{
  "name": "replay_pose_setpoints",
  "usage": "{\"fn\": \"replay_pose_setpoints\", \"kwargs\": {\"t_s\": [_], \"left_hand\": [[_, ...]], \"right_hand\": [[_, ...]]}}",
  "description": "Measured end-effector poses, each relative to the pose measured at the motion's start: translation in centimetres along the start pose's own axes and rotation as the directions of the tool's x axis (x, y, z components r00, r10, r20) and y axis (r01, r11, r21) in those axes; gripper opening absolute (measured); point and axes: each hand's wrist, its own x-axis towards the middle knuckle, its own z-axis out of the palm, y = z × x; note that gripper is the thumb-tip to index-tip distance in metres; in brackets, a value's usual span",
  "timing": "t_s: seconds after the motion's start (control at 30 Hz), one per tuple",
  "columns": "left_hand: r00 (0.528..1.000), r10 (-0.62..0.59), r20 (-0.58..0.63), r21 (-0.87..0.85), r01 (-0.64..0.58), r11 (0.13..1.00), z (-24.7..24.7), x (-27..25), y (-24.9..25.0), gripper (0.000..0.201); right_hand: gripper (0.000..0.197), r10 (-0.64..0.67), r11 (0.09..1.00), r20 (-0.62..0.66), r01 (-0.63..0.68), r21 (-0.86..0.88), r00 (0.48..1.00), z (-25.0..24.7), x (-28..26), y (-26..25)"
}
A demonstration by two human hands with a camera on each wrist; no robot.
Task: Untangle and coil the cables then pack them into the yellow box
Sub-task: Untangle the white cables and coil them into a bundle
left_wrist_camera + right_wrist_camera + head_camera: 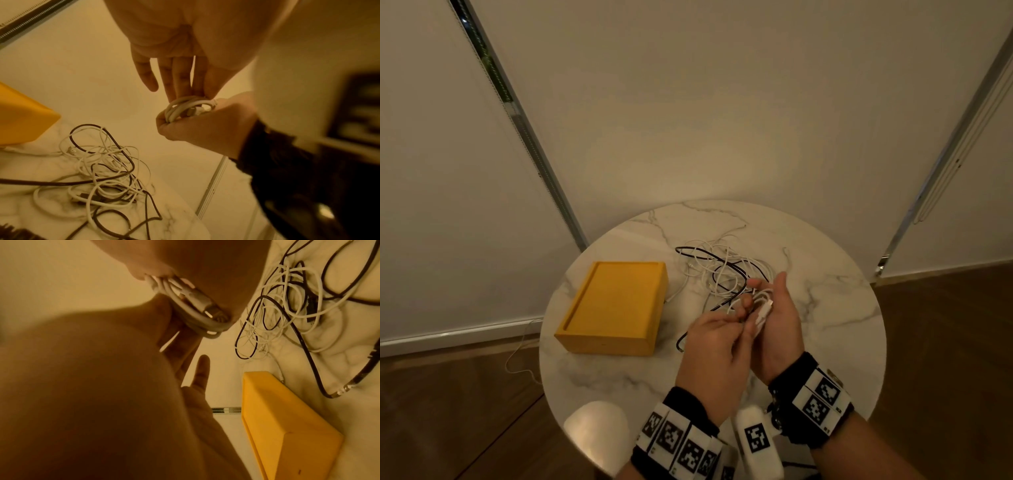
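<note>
Two hands meet over one small white coil (760,308), held above the tabletop (832,346) and clear of the tangle (719,270), probably so the finished loops cannot snag on the loose strands again. The left hand (715,346) has its fingers and thumb closed on the loops in a pinch, and the right hand (779,322) cradles the bundle from the other side. From the head view the right fingers look fairly straight. The left wrist view shows more, with that hand wrapped around the coil's lower edge. The right wrist view adds what neither of the others catches, a plug (207,306) lying across the loops, so this cable looks wound to its end. The yellow box (616,305) sits to the left on the tabletop, just beside the tangle, with one thin white strand reaching its side. Nothing shows inside it, and the black and white cables are not yet sorted.
</note>
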Motion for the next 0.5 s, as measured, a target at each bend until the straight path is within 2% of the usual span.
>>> {"fn": "replay_pose_setpoints", "kwargs": {"t_s": [0.1, 0.17, 0.23, 0.3, 0.4, 0.5], "left_hand": [[0.996, 0.018, 0.087, 0.037, -0.021, 0.999, 0.6, -0.4, 0.2, 0.032], [0.990, 0.034, 0.134, 0.050, -0.041, 0.998, 0.7, -0.3, -0.1, 0.034], [0.988, 0.040, 0.147, 0.039, -0.046, 0.998, 0.6, 0.0, -0.5, 0.032], [0.989, 0.041, 0.142, 0.025, -0.045, 0.999, 0.2, 0.2, -0.6, 0.027], [0.991, -0.002, 0.135, -0.045, 0.008, 0.999, -0.3, 0.4, -0.7, 0.009], [0.988, -0.060, 0.141, -0.073, 0.071, 0.995, -0.3, 0.2, -1.1, 0.008]], "right_hand": [[0.047, -0.032, 0.999, 0.011, 0.032, 0.003, 0.999, -0.4, 0.0, -0.6], [0.041, -0.021, 0.999, 0.042, 0.022, -0.036, 0.999, -0.7, -0.1, -0.7], [0.034, -0.009, 0.993, 0.083, 0.019, -0.116, 0.997, -0.9, -0.3, -0.5], [0.039, 0.000, 0.984, 0.126, 0.022, -0.175, 0.992, -0.8, -0.4, -0.4], [0.035, 0.007, 0.969, 0.187, 0.039, -0.242, 0.982, -0.8, -0.4, -0.2], [0.040, 0.030, 0.949, 0.219, 0.041, -0.313, 0.975, -0.6, -0.5, 0.3]]}}
